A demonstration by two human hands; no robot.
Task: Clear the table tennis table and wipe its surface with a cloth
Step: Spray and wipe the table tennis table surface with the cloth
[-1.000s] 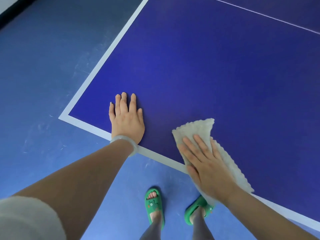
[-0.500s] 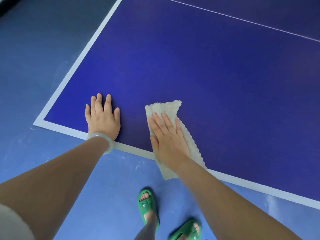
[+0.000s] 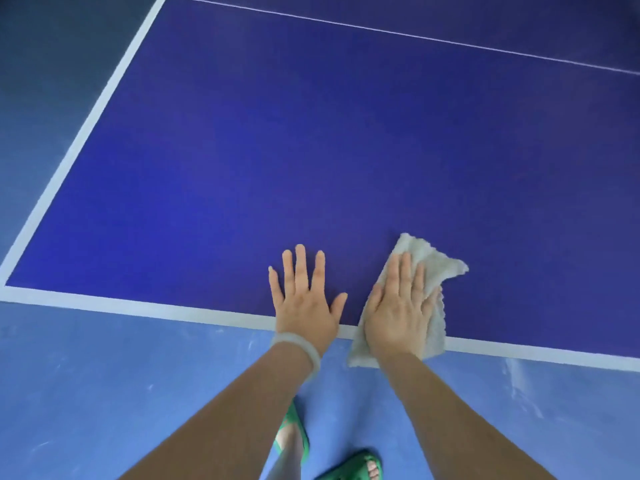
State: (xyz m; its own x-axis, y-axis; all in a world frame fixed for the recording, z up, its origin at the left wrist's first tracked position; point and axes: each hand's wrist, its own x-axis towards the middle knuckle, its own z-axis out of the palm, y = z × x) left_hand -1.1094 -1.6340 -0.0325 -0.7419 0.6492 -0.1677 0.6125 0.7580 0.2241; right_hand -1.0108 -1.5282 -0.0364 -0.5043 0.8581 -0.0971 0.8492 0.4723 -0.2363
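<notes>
Left hand (image 3: 305,303) flat, fingers spread on tabletop (image 3: 311,150); right hand (image 3: 398,313) just beside, fingers straight, pressing cloth (image 3: 431,268) over near edge.

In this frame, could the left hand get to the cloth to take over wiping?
Probably yes. The left hand lies flat on the table close beside the cloth, with only bare surface between them. The right hand presses flat on the cloth, so only its uncovered edges are free to take.

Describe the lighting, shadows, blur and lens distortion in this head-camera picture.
Head view: soft, even light, no glare on the table; a faint shadow between the left hand and right hand; cloth edges slightly soft; green sandals blurred at the bottom; white lines look nearly straight.
</notes>
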